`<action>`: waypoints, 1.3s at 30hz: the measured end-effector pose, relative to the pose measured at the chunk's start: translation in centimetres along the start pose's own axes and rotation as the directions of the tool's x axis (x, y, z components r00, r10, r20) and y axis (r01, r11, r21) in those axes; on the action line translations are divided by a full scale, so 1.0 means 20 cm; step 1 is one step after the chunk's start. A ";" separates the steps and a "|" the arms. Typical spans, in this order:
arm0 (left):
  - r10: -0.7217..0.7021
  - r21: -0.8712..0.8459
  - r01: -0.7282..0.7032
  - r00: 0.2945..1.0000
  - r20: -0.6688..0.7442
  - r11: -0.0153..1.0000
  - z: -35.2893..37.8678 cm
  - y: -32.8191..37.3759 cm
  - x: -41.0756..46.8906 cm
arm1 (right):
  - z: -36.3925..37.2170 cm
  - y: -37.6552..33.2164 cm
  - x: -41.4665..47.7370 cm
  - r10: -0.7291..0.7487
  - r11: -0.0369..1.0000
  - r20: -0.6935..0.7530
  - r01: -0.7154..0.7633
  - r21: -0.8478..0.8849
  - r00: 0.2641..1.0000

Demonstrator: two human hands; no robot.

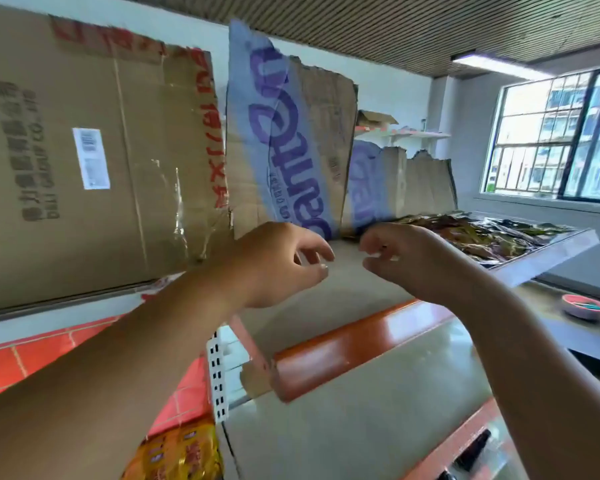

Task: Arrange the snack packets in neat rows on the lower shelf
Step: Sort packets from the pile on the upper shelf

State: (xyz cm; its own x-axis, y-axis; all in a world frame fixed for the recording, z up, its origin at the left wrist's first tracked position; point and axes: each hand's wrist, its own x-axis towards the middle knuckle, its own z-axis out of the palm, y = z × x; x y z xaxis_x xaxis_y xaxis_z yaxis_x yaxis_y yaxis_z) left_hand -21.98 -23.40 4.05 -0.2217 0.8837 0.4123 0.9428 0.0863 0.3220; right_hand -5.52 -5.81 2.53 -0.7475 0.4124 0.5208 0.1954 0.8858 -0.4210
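While cardboard sheets (84, 150) stood behind left hand as shelf backing, left hand (278, 265) hovered, fingers loosely curled, gripping nothing; right hand (406, 261) faced it, likewise curled and empty, probably between placements; snack packets (482, 233) lay flat just beyond right hand, apparently filling shelf (551, 258) from far end.

The left forearm (118, 358) and right forearm (534, 358) are bare along their whole visible length. The left hand (274, 268) and right hand (416, 261) are bare too, with short, pale-tipped fingernails (323, 267), a little blurred
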 end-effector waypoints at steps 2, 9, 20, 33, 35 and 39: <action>-0.038 0.036 0.036 0.998 0.043 0.999 0.07 0.08 0.19 | -0.11 0.20 0.08 0.000 0.999 0.035 0.001 -0.032 0.999; -0.152 0.248 0.097 0.965 0.212 0.964 0.24 0.29 0.71 | -0.41 0.71 0.37 0.052 0.982 0.184 -0.017 -0.188 0.981; -0.290 0.426 0.194 0.941 0.172 0.883 0.62 0.31 1.19 | -0.41 0.84 0.37 0.042 0.892 0.413 0.151 -0.425 0.910; -0.330 0.246 0.259 0.889 0.317 0.934 0.45 0.26 1.10 | -0.38 0.84 0.38 -0.254 0.963 -0.115 0.262 0.060 0.960; -0.478 0.376 0.319 0.735 0.481 0.870 0.37 0.22 1.07 | -0.36 0.79 0.38 -0.271 0.934 -0.142 0.296 0.198 0.952; -0.682 0.465 0.506 0.448 0.578 0.727 0.26 0.19 1.01 | -0.26 0.76 0.37 -0.311 0.904 0.044 0.281 0.323 0.949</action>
State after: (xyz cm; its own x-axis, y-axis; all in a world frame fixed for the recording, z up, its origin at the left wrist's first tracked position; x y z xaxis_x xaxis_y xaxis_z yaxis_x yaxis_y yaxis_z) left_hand -21.49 -2.79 9.11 -0.5983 0.6033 -0.5273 0.6889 0.7234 0.0461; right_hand -4.75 11.89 3.92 -0.7983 0.1065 0.5928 -0.2386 0.8477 -0.4737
